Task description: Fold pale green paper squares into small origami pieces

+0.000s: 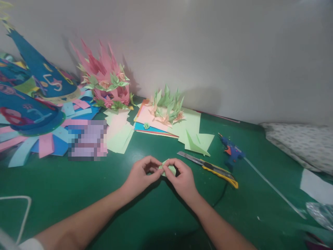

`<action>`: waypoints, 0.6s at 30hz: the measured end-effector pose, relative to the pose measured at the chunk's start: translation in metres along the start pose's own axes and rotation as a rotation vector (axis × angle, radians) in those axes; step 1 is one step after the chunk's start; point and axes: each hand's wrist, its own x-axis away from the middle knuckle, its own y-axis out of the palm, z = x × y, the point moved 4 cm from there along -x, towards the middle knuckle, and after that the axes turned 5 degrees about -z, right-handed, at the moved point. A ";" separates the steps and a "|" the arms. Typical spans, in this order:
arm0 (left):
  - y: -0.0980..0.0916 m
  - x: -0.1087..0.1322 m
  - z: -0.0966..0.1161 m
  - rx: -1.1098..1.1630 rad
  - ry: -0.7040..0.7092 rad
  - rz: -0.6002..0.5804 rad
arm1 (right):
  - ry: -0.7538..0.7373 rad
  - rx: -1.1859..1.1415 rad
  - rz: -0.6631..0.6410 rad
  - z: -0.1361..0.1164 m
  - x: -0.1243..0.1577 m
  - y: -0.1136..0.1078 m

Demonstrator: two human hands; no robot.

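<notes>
My left hand (142,176) and my right hand (182,177) meet over the green table (78,187), both pinched on a small folded piece of light green paper (170,168). The fingertips of both hands press its edges, and most of the paper is hidden between the fingers. A yellow utility knife (212,168) with its blade out lies just right of my right hand. Behind it rests a blue glue gun (232,152).
Loose green and pink paper sheets (119,133) and a stack of coloured sheets (153,126) lie behind my hands. Pink (106,81) and green (168,104) paper spike ornaments stand by the wall. Blue party hats (33,90) fill the left. A patterned cloth (299,142) lies at right.
</notes>
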 end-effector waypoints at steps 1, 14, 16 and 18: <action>0.000 0.000 0.000 0.010 -0.002 -0.009 | -0.010 0.002 -0.001 0.000 0.000 0.000; 0.001 -0.001 -0.002 0.174 -0.086 -0.018 | -0.012 -0.067 0.012 0.005 0.002 0.002; 0.001 -0.002 -0.002 0.200 -0.074 -0.015 | 0.006 -0.122 0.032 0.008 0.002 0.003; 0.001 -0.002 -0.002 0.209 -0.058 -0.011 | 0.020 -0.164 0.031 0.010 0.002 0.004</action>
